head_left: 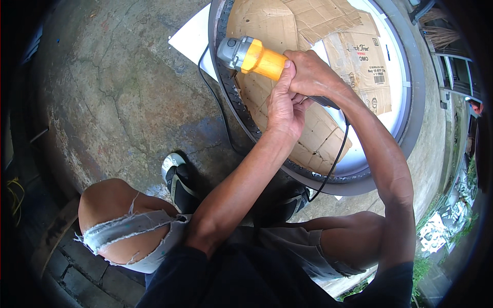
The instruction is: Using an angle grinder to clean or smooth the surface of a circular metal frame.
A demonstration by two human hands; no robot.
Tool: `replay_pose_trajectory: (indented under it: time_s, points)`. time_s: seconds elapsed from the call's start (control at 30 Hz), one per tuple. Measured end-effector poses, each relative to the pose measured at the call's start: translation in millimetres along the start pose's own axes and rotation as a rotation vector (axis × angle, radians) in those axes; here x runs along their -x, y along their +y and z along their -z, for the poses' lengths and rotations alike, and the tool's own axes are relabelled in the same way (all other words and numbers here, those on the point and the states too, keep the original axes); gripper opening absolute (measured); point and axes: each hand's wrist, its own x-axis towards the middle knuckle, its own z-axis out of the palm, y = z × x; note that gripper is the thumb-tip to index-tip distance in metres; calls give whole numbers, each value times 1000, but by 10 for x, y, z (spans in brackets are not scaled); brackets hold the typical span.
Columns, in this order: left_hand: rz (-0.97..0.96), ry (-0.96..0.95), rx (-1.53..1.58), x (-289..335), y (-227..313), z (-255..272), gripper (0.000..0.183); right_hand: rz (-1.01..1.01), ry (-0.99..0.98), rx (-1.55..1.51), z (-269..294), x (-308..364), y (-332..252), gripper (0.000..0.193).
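Observation:
Both my hands are on a yellow angle grinder [264,60] with a grey metal head, which points left over the near-left rim of a large round grey ring [354,188]. My right hand [314,72] is wrapped over the rear of its body. From below, my left hand [285,109] grips the same body, its thumb laid along the yellow housing and its fingers curled underneath. A black cord [335,163] runs from the tool's back end down over the ring. Whether a disc sits under the head is hidden.
Brown cardboard pieces [257,25] lie inside the ring over a white surface [354,156]. A white sheet's corner [191,43] juts out to the left on the stained concrete floor [123,97]. My sandalled foot [179,179] stands near the ring. Brooms [436,36] are at the far right.

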Motion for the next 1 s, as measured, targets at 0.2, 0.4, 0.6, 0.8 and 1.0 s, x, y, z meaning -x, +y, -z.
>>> replay_pose_trajectory:
  time_s: [0.2, 0.4, 0.6, 0.8, 1.0]
  points:
    - [-1, 4, -3, 2, 4, -6, 65, 24, 0, -16, 11, 1, 11, 35]
    - [18, -15, -5, -29, 12, 0, 67, -36, 8, -2, 19, -14, 6, 37]
    - [4, -14, -17, -41, 25, -10, 68, -67, 15, 26, 46, -10, -34, 37]
    - [26, 1, -44, -90, 34, 24, 66, -68, 53, -1, 18, -8, -29, 36]
    - [14, -9, -51, -114, 76, 26, 65, -61, 54, -61, 68, 16, -122, 29]
